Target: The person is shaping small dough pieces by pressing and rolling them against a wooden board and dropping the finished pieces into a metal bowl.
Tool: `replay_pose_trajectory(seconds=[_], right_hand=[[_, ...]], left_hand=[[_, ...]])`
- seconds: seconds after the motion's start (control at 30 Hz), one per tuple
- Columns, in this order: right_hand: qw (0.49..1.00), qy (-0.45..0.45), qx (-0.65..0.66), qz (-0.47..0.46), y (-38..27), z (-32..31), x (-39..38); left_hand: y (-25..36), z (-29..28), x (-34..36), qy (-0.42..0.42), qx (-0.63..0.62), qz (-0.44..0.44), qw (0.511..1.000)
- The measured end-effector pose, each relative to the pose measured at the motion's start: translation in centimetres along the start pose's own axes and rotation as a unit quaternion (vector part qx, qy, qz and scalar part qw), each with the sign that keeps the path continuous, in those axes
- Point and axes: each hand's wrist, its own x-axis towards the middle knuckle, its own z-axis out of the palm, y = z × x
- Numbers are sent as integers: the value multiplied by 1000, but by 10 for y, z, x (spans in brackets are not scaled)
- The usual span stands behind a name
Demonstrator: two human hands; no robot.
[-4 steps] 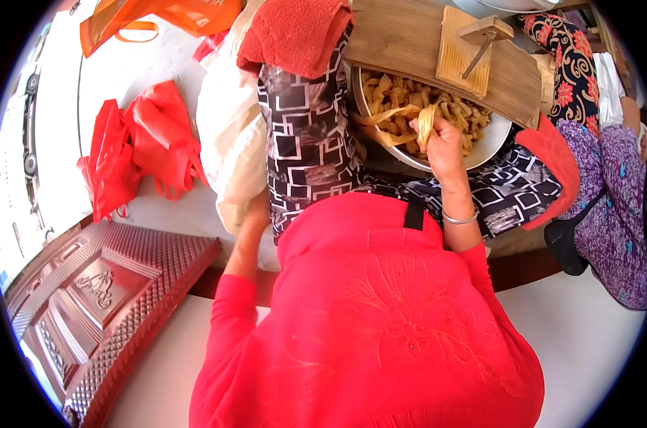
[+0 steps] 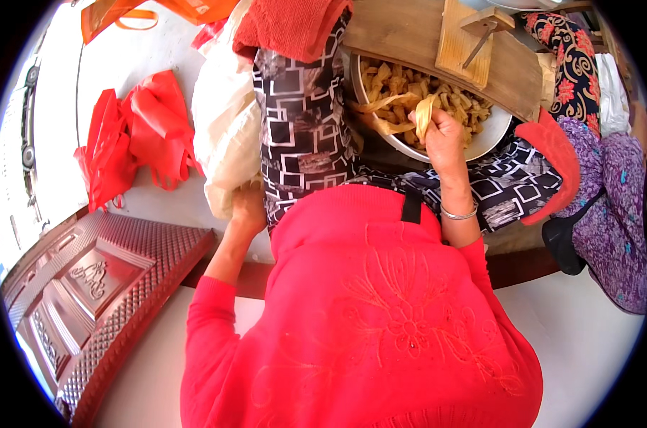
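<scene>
My right hand [image 2: 446,140] pinches a long yellow-brown leafy strip [image 2: 423,118], looped at my fingers and trailing left over the rim of a pale metal basin [image 2: 498,135]. Under it, the basin holds many folded, knotted strips [image 2: 384,78] of the same colour. A wooden board [image 2: 402,36] covers the basin's far side, carrying a wooden block with a thin metal rod [image 2: 480,53]. My left hand [image 2: 247,203] is at the lower end of a cream cloth bag [image 2: 227,135], beside my left leg. The bag hides its fingers.
A red towel [image 2: 295,28] lies over my left knee. Red fabric bags [image 2: 159,121] and an orange bag [image 2: 188,8] lie on the floor to the left. A carved brown panel [image 2: 95,278] stands at lower left. Another person's purple-clad leg [image 2: 616,214] is close at right.
My left forearm has swung a little outward to the left, and more of the back of that hand shows. My right hand keeps its hold on the strip. The view has shifted slightly.
</scene>
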Motion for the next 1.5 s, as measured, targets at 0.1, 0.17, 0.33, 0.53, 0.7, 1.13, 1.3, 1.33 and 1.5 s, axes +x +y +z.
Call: replay_pose_trajectory(seconds=[0.1, 0.17, 0.33, 0.53, 0.7, 1.13, 1.3, 1.33, 1.5], right_hand=[[1000, -12, 11, -22, -6, 3, -8], [999, -17, 26, -22, -8, 0, -9], [998, -7, 48, -30, -5, 1, -13], [998, -17, 50, -26, 0, 0, -12], [995, -31, 66, -64, -1, 2, -12], [996, -12, 55, -64, -1, -11, -20], [996, 9, 54, -65, -4, -13, -21], [998, 5, 2, -56, -9, -14, -21], [998, 4, 29, -52, -7, -5, -22]], left_hand=[[-35, 80, 17, 158, -453, -98, 872], [-44, 90, 39, 163, -705, -177, 668], [-45, 33, 55, 40, -379, -123, 916], [-41, -55, 57, -96, -76, -22, 992], [-45, -90, 126, 159, -326, 26, 932], [-8, -132, 92, 85, -791, -23, 605], [4, -120, 35, 561, -394, -19, 728], [3, -119, 34, 611, -270, -57, 742], [-57, -53, 74, 294, -500, -237, 779]])
